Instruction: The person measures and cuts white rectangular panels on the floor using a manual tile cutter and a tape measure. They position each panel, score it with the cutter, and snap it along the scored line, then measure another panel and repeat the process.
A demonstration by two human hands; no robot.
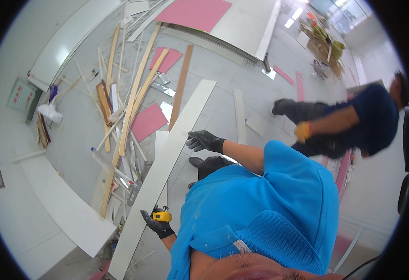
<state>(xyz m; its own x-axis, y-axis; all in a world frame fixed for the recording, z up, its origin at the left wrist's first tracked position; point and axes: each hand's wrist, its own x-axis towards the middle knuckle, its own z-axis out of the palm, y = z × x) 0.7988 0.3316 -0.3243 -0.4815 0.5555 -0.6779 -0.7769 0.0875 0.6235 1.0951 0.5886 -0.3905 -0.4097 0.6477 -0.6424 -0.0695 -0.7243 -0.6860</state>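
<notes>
A long, narrow white board point(169, 163) runs diagonally in front of me. Black gloves cover both my hands. My left hand point(158, 225) is at the board's near part, closed around a yellow tape measure point(162, 216), with its thumb over the board's edge. Farther along the same edge, my right hand point(205, 141) has its fingers bent together, the tips overlapping the board. Whether anything thin sits between those fingertips is too small to tell.
Wooden strips point(141, 88), pink panels point(149, 122) and offcuts litter the floor beyond the board. Stacked sheets point(246, 25) stand at the top. To the right, a co-worker point(354, 121) in dark clothes bends forward. A white fan point(50, 113) is at left.
</notes>
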